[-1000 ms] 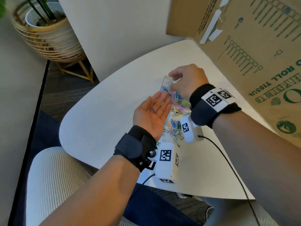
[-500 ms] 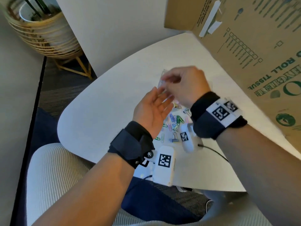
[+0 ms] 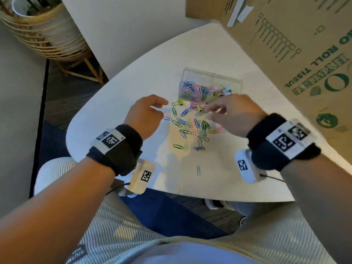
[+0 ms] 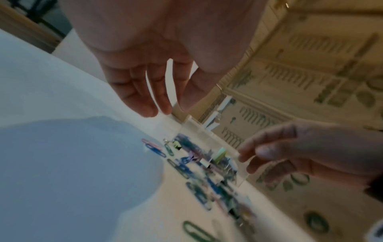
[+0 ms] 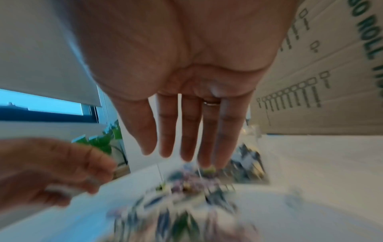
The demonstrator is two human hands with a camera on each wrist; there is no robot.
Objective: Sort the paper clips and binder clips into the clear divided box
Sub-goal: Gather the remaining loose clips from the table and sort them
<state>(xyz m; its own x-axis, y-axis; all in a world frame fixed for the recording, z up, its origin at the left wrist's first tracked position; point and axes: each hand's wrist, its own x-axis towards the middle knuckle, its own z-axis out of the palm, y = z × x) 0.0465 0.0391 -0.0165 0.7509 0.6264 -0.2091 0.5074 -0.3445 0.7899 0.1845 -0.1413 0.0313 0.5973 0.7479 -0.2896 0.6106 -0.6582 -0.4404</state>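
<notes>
The white table (image 3: 122, 88) carries the whole task; a large cardboard carton (image 3: 297, 54) stands along its far right side. On the table's far half sits the clear divided box (image 3: 212, 78), open at the top. Its left compartment holds a heap of coloured paper clips (image 3: 193, 89); its right compartment holds a smaller cluster of binder clips (image 3: 222, 91). Whether further compartments exist cannot be told.

Just in front of the box lies the unsorted pile (image 3: 192, 126): mostly paper clips, with a green binder clip (image 3: 179, 102) near the box and a blue binder clip (image 3: 199, 146) at the near edge. One pale paper clip (image 3: 198, 170) lies apart, towards the person.

The left hand (image 3: 146, 115) hovers at the pile's left edge, fingers loosely curled and holding nothing visible. The right hand (image 3: 232, 113) hovers at the pile's right edge; the right wrist view shows its fingers (image 5: 187, 131) straight, slightly spread and empty.

The step in hand appears to be the reach for the next clips, with sorting partly done. The next move likely calls for a fine fingertip pinch on thin wire lying flat, then a short carry to the matching compartment, left for paper clips, right for binder clips.
</notes>
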